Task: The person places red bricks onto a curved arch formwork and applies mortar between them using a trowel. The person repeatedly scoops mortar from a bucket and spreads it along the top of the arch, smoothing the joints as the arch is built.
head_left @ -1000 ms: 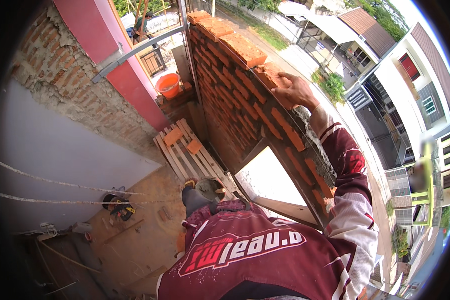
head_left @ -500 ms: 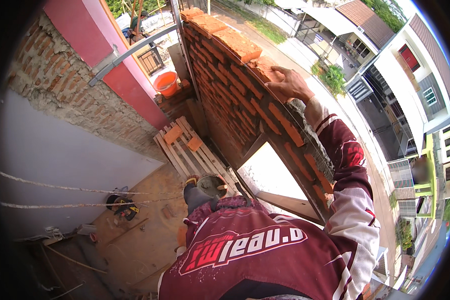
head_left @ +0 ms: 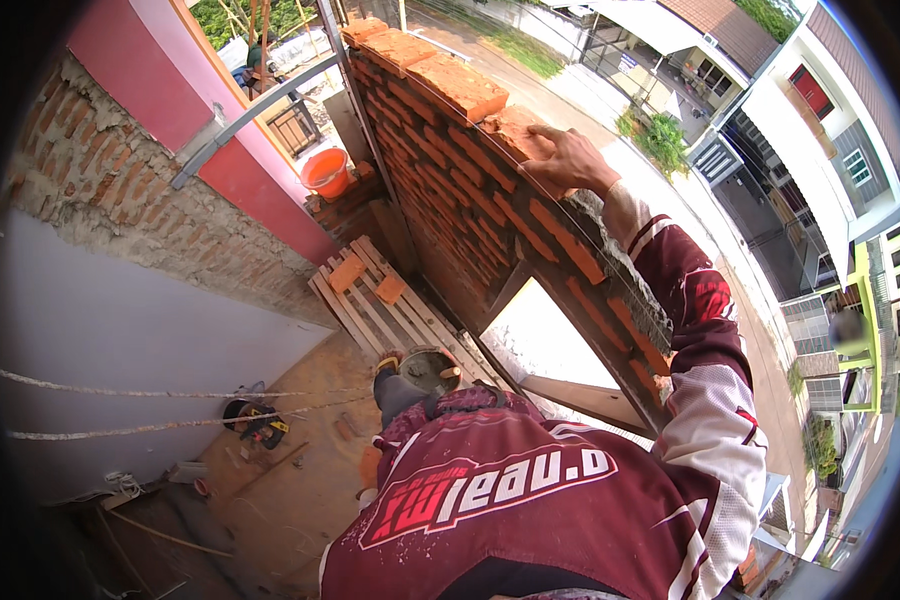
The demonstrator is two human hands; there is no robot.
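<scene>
My right hand [head_left: 577, 164] is on an orange brick [head_left: 518, 128] at the near end of the wall's top row, its fingers curled over the brick's end. This brick sits against the row of bricks [head_left: 460, 85] running away along the top of the wall [head_left: 440, 160]. A taut string passes along the upper edge. Just on my side of the hand, grey mortar [head_left: 625, 275] covers the stepped top of the wall. My left hand does not show; my body hides that side.
Below me, a slatted wooden platform [head_left: 378, 318] holds two loose bricks [head_left: 347, 272] and a bucket of mortar [head_left: 428, 366]. An orange bucket [head_left: 325, 172] stands farther back. Two ropes [head_left: 170, 382] cross at left. A window opening [head_left: 545, 335] breaks the wall; beyond it lies a street.
The view has shifted slightly, so the wall appears farther left. My right hand stays on the same brick, and its grip looks much the same.
</scene>
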